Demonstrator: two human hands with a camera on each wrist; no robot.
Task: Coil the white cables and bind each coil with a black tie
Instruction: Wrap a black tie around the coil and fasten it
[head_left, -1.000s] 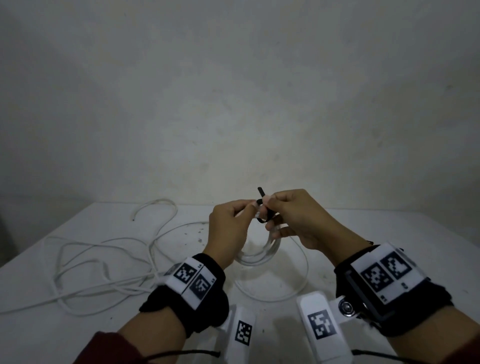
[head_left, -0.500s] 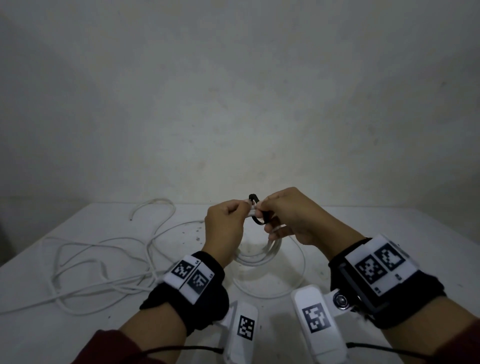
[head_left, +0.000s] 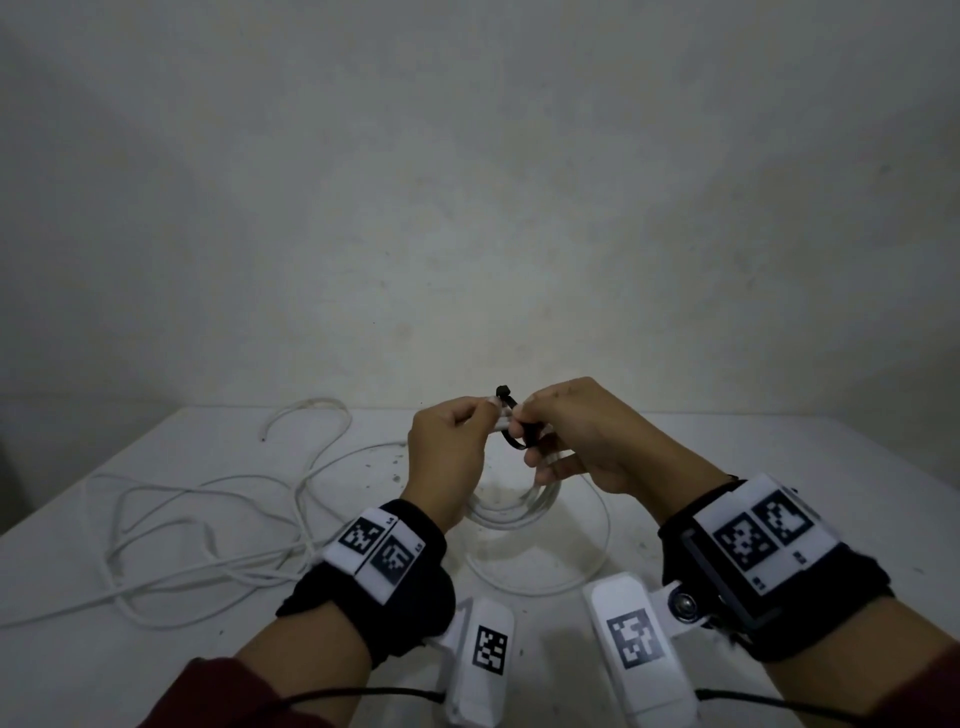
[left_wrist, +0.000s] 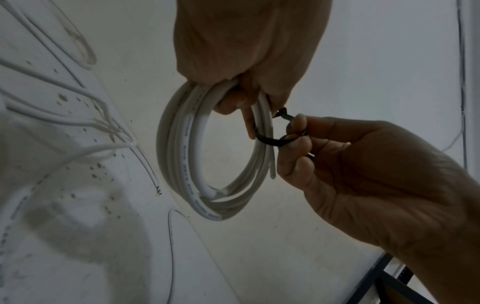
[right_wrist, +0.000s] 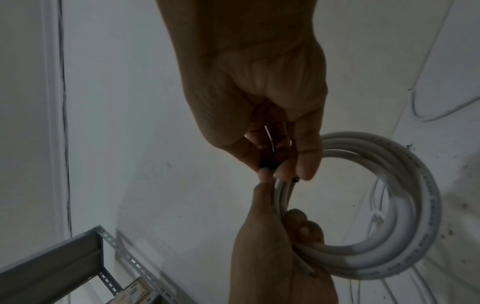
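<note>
Dim, grey light throughout; the brightest patch sits mid-frame on the rough plaster wall (head_left: 467, 234), fading to dark vignetted corners. Wide-angle bending curves the white table's edge (head_left: 779, 415). Wrist views are murky and backlit, soft shadows lower left, edges smeared and grainy.

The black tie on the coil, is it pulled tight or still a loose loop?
Loose. The black tie circles the coil's strands with slack beside them, its end pinched by the right hand.
</note>
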